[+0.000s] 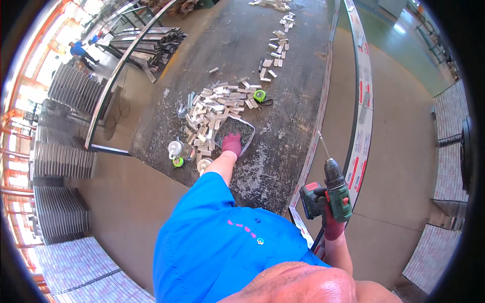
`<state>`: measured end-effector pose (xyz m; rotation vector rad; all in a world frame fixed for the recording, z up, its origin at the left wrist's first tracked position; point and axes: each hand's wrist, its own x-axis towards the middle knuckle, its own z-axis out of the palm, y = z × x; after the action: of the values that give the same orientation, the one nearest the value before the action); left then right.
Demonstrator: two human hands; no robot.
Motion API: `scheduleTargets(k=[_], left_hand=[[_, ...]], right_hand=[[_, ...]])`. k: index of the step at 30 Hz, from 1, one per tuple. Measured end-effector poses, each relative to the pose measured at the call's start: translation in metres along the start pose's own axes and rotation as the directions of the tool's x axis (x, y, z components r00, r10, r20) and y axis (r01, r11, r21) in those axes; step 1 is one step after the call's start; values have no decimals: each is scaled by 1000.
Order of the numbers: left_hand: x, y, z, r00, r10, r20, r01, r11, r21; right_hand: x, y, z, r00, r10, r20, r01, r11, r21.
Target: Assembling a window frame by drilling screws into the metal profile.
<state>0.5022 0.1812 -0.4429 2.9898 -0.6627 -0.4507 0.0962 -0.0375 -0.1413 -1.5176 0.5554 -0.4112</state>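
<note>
My left hand (232, 144), in a dark red glove, reaches into a light-rimmed container (251, 130). Its fingers look apart and their tips touch the small dark screws (241, 127) inside; whether any are picked up is too small to see. At the right, my right hand (332, 222), in a matching glove, is closed around the grip of a green and black cordless drill (337, 189). A long bit (323, 144) points away from me, toward the upper left. Short pale metal pieces (217, 106) lie heaped just beyond the container.
A dark worktable (293, 116) carries a green tape measure (259, 96), a clear jar (177, 149) and a strung-out line of metal pieces (278, 48). Long metal frame bars (361, 101) run along its right. Stacked panels (63, 151) stand left; a person (81, 53) is far left.
</note>
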Motion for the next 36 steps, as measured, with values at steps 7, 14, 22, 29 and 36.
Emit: scheduleTargets(k=[7,14,22,29,36], left_hand=[[15,-25,0,997,34,70,-25,992,-123],[12,-27,-34,1000,28,11,-27,998,-51],[-12,-29,-84,996,-5,-90,-12,982,-191],[-22,-31,-101,966,-177,-189,81,899,-430],[12,-72,-54,947,-291,-136,144,764,-629]], right_hand=[[2,8,-2,997,-60,58,64,996,-69],[1,-22,10,994,-95,50,98,993,-59],[-4,-29,2,985,-118,127,123,992,-34],[-3,-9,-8,975,-152,161,170,980,-105],[-4,-7,-7,957,-199,212,210,977,-32]])
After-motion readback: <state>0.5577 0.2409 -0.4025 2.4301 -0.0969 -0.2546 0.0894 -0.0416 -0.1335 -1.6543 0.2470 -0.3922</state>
